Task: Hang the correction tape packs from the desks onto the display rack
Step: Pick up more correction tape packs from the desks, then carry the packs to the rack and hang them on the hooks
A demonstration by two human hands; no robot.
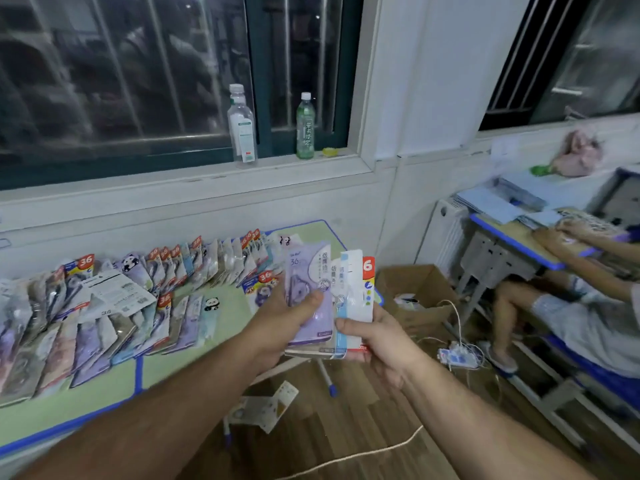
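Both hands hold a fanned stack of correction tape packs [311, 292] above the right end of the green desk [221, 320]. My left hand [287, 323] grips the purple front pack, thumb across its face. My right hand [374, 344] pinches the lower right corner of the stack, where white, blue and red-cornered packs show. Several more packs [114, 306] lie in overlapping rows across the desk to the left. No display rack is in view.
Two bottles [242, 126] stand on the window sill. A cardboard box [415, 296] and a power strip with cables [457, 355] sit on the wooden floor to the right. Another person sits at a blue-edged desk [519, 244] at far right. A loose pack [266, 407] lies on the floor.
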